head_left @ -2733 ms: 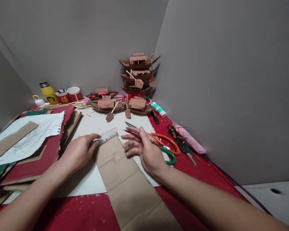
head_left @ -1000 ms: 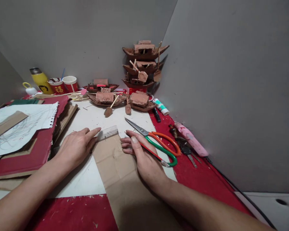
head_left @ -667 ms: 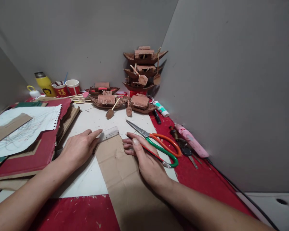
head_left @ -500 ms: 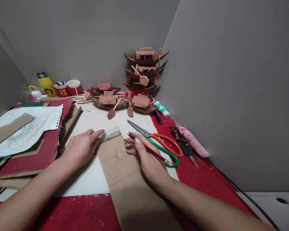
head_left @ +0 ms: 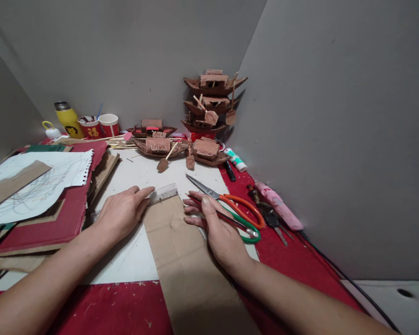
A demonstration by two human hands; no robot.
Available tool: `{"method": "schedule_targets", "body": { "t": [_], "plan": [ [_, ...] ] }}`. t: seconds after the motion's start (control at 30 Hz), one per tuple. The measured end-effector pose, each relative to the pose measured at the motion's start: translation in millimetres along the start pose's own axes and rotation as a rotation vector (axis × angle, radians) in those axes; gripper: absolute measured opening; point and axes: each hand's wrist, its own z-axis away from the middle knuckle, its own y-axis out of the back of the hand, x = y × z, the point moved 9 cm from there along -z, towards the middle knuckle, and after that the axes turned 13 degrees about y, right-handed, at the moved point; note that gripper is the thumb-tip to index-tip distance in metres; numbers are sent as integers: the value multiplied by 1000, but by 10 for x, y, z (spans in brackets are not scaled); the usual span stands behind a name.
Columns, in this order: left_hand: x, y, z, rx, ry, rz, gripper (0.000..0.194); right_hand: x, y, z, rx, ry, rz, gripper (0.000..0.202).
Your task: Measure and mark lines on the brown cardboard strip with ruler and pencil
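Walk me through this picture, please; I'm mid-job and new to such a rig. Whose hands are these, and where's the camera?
There is no machine: these are one person's bare hands, seen from a camera worn on their head, looking forward and down.

The left hand has its fingers on a clear, flat plastic ruler at the far end of a long brown cardboard strip. The right hand holds a slim red-and-black pencil.

Beside it lie metal scissors with orange and green handles. Small brown model boats stand behind. Underneath is a flat white sheet on a red surface.
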Motion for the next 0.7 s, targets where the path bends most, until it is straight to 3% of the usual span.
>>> {"method": "schedule_targets", "body": {
  "t": [0.57,0.7],
  "plan": [
    [-5,0,8,-18,9,-10,40,1,-16,-47,-20,-37,-57,37],
    [-2,-10,10,-12,5,-18,39,50,56,-119,33,-65,-104,37]
  ]
}}
